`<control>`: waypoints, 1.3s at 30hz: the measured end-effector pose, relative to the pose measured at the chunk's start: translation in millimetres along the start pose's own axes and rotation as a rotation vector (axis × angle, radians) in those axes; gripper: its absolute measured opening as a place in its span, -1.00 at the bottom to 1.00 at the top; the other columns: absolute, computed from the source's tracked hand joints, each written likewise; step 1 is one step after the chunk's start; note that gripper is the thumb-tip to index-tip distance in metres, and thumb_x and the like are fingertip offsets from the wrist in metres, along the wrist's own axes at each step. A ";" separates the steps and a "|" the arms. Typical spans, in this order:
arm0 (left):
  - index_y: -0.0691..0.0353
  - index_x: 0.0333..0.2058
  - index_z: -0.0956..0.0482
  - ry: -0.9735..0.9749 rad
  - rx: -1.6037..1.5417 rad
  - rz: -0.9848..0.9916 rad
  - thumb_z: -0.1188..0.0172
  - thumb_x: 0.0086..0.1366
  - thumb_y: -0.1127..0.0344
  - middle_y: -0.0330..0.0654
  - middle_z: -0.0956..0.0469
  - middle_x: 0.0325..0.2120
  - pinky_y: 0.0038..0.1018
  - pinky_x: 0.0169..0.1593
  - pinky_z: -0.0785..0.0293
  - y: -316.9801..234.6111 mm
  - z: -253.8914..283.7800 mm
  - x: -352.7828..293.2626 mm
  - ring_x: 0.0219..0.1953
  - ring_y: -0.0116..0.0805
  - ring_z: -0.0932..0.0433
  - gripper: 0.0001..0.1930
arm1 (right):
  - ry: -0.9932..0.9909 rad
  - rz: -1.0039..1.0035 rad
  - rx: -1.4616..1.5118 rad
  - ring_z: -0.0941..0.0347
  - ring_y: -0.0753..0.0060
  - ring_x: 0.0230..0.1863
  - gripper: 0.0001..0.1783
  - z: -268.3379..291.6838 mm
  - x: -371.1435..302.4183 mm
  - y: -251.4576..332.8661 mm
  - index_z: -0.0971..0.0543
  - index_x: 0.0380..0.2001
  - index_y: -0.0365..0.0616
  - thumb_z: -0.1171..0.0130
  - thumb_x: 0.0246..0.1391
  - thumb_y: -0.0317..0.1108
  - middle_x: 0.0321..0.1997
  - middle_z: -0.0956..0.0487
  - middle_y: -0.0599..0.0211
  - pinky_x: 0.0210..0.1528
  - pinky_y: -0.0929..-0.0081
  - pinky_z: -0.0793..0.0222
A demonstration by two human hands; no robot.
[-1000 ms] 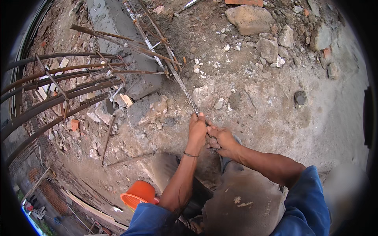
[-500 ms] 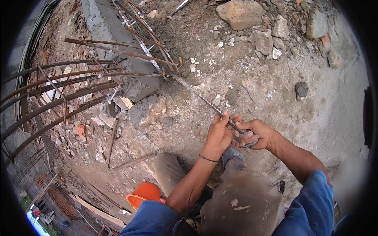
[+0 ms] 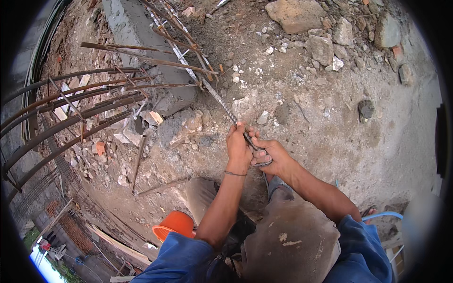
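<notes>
A ribbed steel reinforcing bar (image 3: 222,103) slants from the ends of the rusty bars at the concrete beam down into my hands. My left hand (image 3: 239,146) is closed round it, thumb lying along its upper side. Just to the right and slightly lower, my right hand (image 3: 271,153) grips the near part of the same bar, where a dark curved end shows beneath the fingers. Both hands are close together above my feet; the palms and part of the bar's near end are hidden.
Rusty curved bars tied into a cage (image 3: 71,101) reach in from the left beside a grey concrete beam (image 3: 125,30). An orange bucket (image 3: 174,225) is by my left leg. Large stones (image 3: 295,16) lie far right; a blue hose (image 3: 387,214) is at lower right.
Both hands have moved left with the near end of the bar, which now runs more steeply. The blue hose has come into sight at lower right.
</notes>
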State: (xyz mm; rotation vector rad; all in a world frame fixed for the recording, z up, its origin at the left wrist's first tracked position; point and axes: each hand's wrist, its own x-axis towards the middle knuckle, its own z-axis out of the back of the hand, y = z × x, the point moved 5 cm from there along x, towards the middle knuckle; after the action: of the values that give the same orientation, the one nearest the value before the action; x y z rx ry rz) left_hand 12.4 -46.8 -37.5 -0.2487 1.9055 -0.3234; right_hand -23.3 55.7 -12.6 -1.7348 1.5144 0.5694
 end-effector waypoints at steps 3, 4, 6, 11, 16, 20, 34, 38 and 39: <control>0.30 0.06 -0.41 -0.038 0.208 -0.076 -0.02 0.56 0.24 -0.21 -0.45 -0.50 -0.46 -0.40 -0.55 -9.9 8.4 -12.5 -0.51 -0.48 -0.41 -0.73 | 0.151 0.068 0.152 -0.20 0.75 -0.64 -0.93 -3.3 3.9 -23.6 -0.50 -0.16 0.10 -0.13 0.36 -0.24 -0.45 -0.40 0.63 -0.35 0.59 -0.36; 0.30 0.07 -0.43 -0.021 0.208 -0.057 -0.01 0.56 0.22 -0.22 -0.45 -0.48 -0.46 -0.39 -0.56 -6.1 6.4 -19.5 -0.49 -0.48 -0.43 -0.71 | 0.136 0.063 0.106 -0.20 0.74 -0.64 -0.92 -0.9 -1.3 -24.7 -0.51 -0.15 0.08 -0.12 0.37 -0.24 -0.45 -0.41 0.62 -0.34 0.59 -0.37; 0.29 0.10 -0.45 0.014 0.202 -0.045 0.00 0.56 0.18 -0.24 -0.45 -0.44 -0.46 -0.37 -0.57 -0.8 -5.8 -29.5 -0.45 -0.47 -0.45 -0.67 | 0.123 0.044 -0.002 -0.21 0.71 -0.64 -0.90 -4.9 -20.2 -11.7 -0.51 -0.15 0.05 -0.11 0.38 -0.23 -0.44 -0.41 0.61 -0.32 0.57 -0.38; 0.17 -0.03 -0.33 0.180 -0.014 0.141 -0.07 0.54 0.18 -0.16 -0.55 -0.32 -0.44 -0.29 -0.59 64.7 -32.9 -83.9 -0.24 -0.29 -0.63 -0.77 | -0.144 -0.023 -0.278 -0.12 0.62 -0.76 -0.73 21.7 -117.0 16.0 -0.53 -0.32 -0.16 -0.05 0.41 -0.21 -0.68 -0.32 0.51 -0.30 0.39 -0.42; 0.12 -0.02 -0.28 0.333 -0.040 0.195 -0.07 0.53 0.19 -0.09 -0.58 -0.21 -0.33 -0.09 -0.61 85.0 -56.8 -75.2 -0.11 -0.21 -0.63 -0.78 | -0.277 -0.042 -0.384 -0.16 0.60 -0.78 -0.67 24.4 -143.5 53.1 -0.53 -0.37 -0.21 0.00 0.44 -0.23 -0.72 -0.32 0.48 -0.33 0.34 -0.45; 0.21 -0.01 -0.35 0.276 -0.074 0.079 -0.04 0.54 0.15 -0.07 -0.56 -0.22 -0.18 0.06 -0.61 63.0 -59.1 -37.8 -0.05 -0.11 -0.61 -0.73 | -0.167 -0.096 -0.169 -0.20 0.65 -0.75 -0.82 14.9 -89.8 74.6 -0.47 -0.25 -0.15 0.01 0.42 -0.29 -0.53 -0.44 0.42 -0.40 0.37 -0.45; 0.27 0.02 -0.36 0.210 0.089 0.053 -0.03 0.55 0.21 -0.14 -0.54 -0.41 -0.39 -0.24 -0.63 56.7 21.8 -60.8 -0.41 -0.42 -0.52 -0.74 | -0.073 0.173 -0.553 -0.16 0.64 -0.73 -0.68 56.2 -62.4 -31.6 -0.53 -0.35 -0.12 -0.01 0.44 -0.15 -0.67 -0.33 0.52 -0.32 0.47 -0.47; 0.26 -0.01 -0.43 0.117 0.171 0.001 -0.10 0.52 0.16 -0.17 -0.57 -0.45 -0.46 -0.37 -0.61 46.0 12.8 -72.2 -0.47 -0.41 -0.56 -0.71 | -0.002 0.018 -0.263 -0.15 0.66 -0.73 -0.73 9.7 -86.0 -30.9 -0.50 -0.22 -0.11 -0.01 0.44 -0.14 -0.63 -0.33 0.54 -0.25 0.46 -0.50; 0.26 -0.04 -0.45 0.110 0.198 -0.022 -0.12 0.51 0.15 -0.18 -0.58 -0.46 -0.48 -0.39 -0.60 41.3 13.3 -73.9 -0.49 -0.41 -0.56 -0.71 | 0.008 0.015 -0.229 -0.16 0.66 -0.72 -0.74 1.5 -85.3 -34.0 -0.49 -0.19 -0.10 -0.01 0.44 -0.14 -0.61 -0.34 0.55 -0.24 0.45 -0.50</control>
State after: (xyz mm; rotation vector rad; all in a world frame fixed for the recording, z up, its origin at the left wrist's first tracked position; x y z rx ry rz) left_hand 49.8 14.6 9.0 -0.1222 1.9637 -0.5468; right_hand -7.3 111.6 58.3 -1.9003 1.5167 0.7691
